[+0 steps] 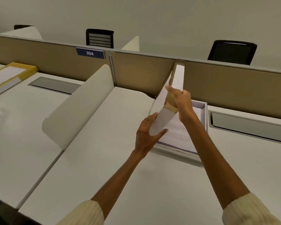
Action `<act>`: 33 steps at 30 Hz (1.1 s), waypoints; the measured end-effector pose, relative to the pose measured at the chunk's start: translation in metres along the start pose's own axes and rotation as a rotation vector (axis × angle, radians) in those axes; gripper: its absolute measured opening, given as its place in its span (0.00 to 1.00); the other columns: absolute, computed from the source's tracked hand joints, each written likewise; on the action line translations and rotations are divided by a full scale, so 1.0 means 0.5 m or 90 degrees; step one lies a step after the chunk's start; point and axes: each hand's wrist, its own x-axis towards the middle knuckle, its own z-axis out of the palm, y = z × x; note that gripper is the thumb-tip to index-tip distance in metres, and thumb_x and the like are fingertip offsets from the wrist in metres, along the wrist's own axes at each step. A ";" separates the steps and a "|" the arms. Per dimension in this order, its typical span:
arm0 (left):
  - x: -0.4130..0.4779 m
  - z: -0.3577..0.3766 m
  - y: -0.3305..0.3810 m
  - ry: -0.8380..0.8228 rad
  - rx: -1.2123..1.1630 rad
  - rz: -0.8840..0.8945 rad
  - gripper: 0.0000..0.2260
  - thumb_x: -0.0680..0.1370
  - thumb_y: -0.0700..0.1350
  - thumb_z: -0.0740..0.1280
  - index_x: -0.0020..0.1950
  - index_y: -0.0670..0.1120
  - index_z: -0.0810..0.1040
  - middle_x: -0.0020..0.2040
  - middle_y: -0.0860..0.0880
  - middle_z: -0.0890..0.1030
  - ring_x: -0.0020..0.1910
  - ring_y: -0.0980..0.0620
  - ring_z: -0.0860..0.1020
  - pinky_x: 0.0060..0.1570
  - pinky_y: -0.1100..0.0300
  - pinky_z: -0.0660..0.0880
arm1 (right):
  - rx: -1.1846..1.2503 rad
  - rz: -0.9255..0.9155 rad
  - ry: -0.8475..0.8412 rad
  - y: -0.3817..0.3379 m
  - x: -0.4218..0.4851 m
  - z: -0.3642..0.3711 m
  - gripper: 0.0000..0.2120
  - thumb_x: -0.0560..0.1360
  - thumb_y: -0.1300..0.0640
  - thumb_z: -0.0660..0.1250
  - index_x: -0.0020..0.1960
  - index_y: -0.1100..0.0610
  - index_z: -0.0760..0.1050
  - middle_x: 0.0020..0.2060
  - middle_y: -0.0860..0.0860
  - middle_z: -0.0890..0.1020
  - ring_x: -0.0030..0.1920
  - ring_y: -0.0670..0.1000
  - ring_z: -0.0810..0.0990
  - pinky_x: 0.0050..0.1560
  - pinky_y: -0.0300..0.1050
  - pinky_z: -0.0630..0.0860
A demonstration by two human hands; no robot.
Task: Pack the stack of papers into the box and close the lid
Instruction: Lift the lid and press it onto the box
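A shallow white box [177,151] lies on the desk against the tan partition, and a stack of printed papers [178,133] rests inside it. The box's white lid [177,80] stands raised, nearly on edge, over the box's left side. My right hand [180,101] grips the lid's edge about halfway up. My left hand [146,133] holds the lid's near corner, thumb on the inner face and fingers behind. The far part of the papers is hidden by my right arm.
A curved white divider [78,104] separates this desk from the left one, where a yellow-edged box of papers [8,78] lies. Cable hatches [53,86] [250,125] are set into both desks. Black chairs [232,51] stand beyond the tan partition [234,88].
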 end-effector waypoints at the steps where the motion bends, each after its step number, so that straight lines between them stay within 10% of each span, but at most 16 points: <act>1: -0.005 -0.001 -0.002 0.015 0.015 0.049 0.29 0.75 0.62 0.66 0.71 0.49 0.70 0.66 0.49 0.77 0.60 0.56 0.76 0.64 0.68 0.71 | -0.012 0.007 0.021 0.001 0.001 -0.016 0.35 0.70 0.44 0.73 0.70 0.59 0.67 0.62 0.54 0.78 0.60 0.55 0.78 0.59 0.52 0.78; 5: 0.000 -0.003 -0.013 0.037 -0.105 -0.128 0.25 0.76 0.64 0.62 0.69 0.54 0.71 0.67 0.50 0.76 0.61 0.53 0.76 0.59 0.53 0.79 | -0.017 0.033 0.068 0.020 0.004 -0.071 0.26 0.69 0.54 0.74 0.64 0.60 0.72 0.49 0.54 0.79 0.41 0.48 0.77 0.34 0.39 0.74; 9: 0.018 -0.004 -0.086 -0.115 -0.015 -0.571 0.35 0.74 0.63 0.66 0.73 0.42 0.67 0.70 0.40 0.72 0.67 0.41 0.72 0.64 0.46 0.72 | -0.005 0.049 0.091 0.053 0.005 -0.118 0.23 0.69 0.53 0.72 0.60 0.60 0.73 0.44 0.53 0.77 0.43 0.50 0.77 0.34 0.40 0.74; 12: 0.027 -0.019 -0.108 -0.205 -0.282 -0.715 0.31 0.73 0.60 0.70 0.68 0.42 0.72 0.61 0.40 0.77 0.56 0.43 0.77 0.50 0.52 0.77 | -0.023 0.053 0.112 0.072 0.012 -0.147 0.14 0.71 0.50 0.71 0.52 0.57 0.75 0.37 0.51 0.76 0.37 0.47 0.73 0.33 0.37 0.71; 24: 0.066 0.020 -0.072 -0.188 -0.214 -0.558 0.14 0.74 0.55 0.71 0.46 0.45 0.77 0.49 0.45 0.79 0.50 0.46 0.77 0.48 0.55 0.74 | -0.089 0.112 0.155 0.153 0.055 -0.252 0.09 0.76 0.52 0.65 0.43 0.57 0.73 0.43 0.55 0.77 0.43 0.52 0.75 0.43 0.42 0.73; 33: 0.076 0.046 -0.038 -0.192 0.000 -0.488 0.25 0.75 0.56 0.70 0.62 0.39 0.74 0.62 0.40 0.78 0.59 0.39 0.79 0.60 0.47 0.77 | -0.166 0.211 0.174 0.266 0.073 -0.288 0.23 0.78 0.44 0.64 0.61 0.62 0.73 0.55 0.59 0.79 0.49 0.55 0.75 0.50 0.48 0.73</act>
